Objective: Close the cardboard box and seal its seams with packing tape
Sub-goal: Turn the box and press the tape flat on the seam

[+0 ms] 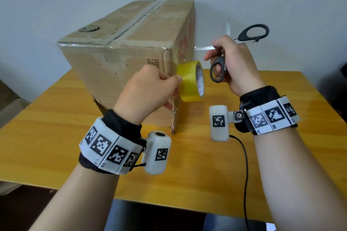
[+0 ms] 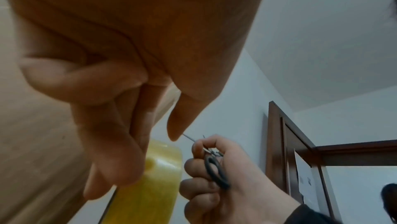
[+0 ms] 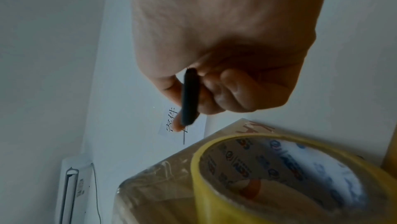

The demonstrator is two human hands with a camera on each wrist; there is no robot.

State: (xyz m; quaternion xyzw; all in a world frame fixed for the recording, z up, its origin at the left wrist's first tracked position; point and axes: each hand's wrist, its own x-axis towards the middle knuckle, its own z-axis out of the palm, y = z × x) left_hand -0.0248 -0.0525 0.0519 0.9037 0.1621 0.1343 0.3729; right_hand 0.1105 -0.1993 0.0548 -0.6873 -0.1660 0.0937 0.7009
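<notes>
A closed cardboard box (image 1: 120, 48) stands on the wooden table (image 1: 56, 137), with tape along its top centre seam and front top edge. My left hand (image 1: 148, 90) holds a yellow roll of packing tape (image 1: 191, 80) against the box's near right corner. The roll (image 2: 148, 183) also fills the bottom of the left wrist view and the lower right of the right wrist view (image 3: 279, 176). My right hand (image 1: 231, 62) grips black-handled scissors (image 1: 249, 33), blades spread wide apart, just right of the roll. The scissors handle (image 3: 190, 97) shows between my right fingers.
The box takes up the back left of the table; bare wood lies in front and to the right. A black cable (image 1: 244, 165) runs from my right wrist camera over the table's front edge. A white wall stands behind the table, and a wooden door frame (image 2: 285, 142) stands off to the right.
</notes>
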